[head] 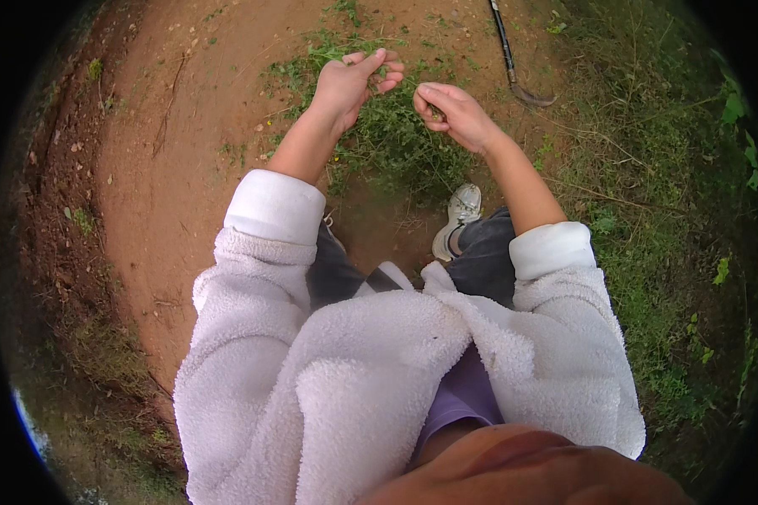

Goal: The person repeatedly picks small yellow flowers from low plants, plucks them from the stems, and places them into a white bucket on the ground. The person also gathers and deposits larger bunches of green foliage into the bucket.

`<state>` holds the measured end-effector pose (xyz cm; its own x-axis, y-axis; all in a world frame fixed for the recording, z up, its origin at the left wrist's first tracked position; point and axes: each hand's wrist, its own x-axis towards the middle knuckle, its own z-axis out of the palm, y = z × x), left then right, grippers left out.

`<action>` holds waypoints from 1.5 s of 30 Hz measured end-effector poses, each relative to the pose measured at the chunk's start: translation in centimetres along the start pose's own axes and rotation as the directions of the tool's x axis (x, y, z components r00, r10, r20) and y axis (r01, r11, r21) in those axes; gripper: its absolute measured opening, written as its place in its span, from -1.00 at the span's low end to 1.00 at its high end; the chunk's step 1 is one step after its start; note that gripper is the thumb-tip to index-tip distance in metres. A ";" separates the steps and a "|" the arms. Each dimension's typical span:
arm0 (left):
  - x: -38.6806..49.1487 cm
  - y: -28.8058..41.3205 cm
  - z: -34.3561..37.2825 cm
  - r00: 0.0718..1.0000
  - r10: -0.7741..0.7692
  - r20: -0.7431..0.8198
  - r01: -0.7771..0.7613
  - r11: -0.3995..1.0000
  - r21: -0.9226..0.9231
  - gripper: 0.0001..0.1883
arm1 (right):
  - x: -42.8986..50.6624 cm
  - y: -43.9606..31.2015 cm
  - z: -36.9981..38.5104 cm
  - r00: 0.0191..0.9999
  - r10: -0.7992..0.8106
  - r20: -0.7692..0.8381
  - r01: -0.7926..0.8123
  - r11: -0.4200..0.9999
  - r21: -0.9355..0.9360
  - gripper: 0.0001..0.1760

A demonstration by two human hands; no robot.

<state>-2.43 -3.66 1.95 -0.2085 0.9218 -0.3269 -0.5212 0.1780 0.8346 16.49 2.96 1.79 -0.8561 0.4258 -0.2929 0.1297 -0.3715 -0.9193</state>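
Note:
My left hand [357, 79] is raised over a pile of cut green plants [410, 139], its fingers curled around a few green sprigs [379, 74]. A short way to its right, my right hand [458, 113] pinches thumb against forefinger, with a bit of plant stem [436, 112] showing inside the curled fingers. The two hands are apart, and whether a stem runs between them is too fine to tell. Leafy stems lie loosely tangled on the soil below, partly hidden by both hands.
A sickle with a dark handle [502, 41] and a curved blade [534, 97] lies on the ground beyond my right hand. Grass and weeds [644, 252] border the right side. Bare reddish soil [164, 208] stretches left. My white shoe [460, 218] stands at the pile's near edge.

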 end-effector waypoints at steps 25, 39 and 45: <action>2.0 -2.8 -0.9 0.987 -0.141 0.079 0.157 0.954 -0.257 -0.74 | 0.6 0.9 0.3 0.983 -0.149 -0.106 0.143 0.988 -0.066 -0.69; 0.9 -3.4 0.8 0.977 -0.147 0.157 0.178 0.962 -0.206 -0.72 | 0.7 1.1 0.7 0.973 -0.132 -0.191 0.118 0.990 -0.079 -0.70; 1.1 -4.5 1.0 0.957 -0.173 0.231 0.205 0.971 -0.122 -0.72 | 0.7 1.5 0.8 0.980 -0.101 -0.172 0.038 0.942 -0.334 -0.65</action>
<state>0.53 -3.13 -1.68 0.0821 0.9312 -0.3550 -0.6499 0.3201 0.6893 15.68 2.01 0.40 -0.7659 0.5966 -0.2396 0.2567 -0.0579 -0.9648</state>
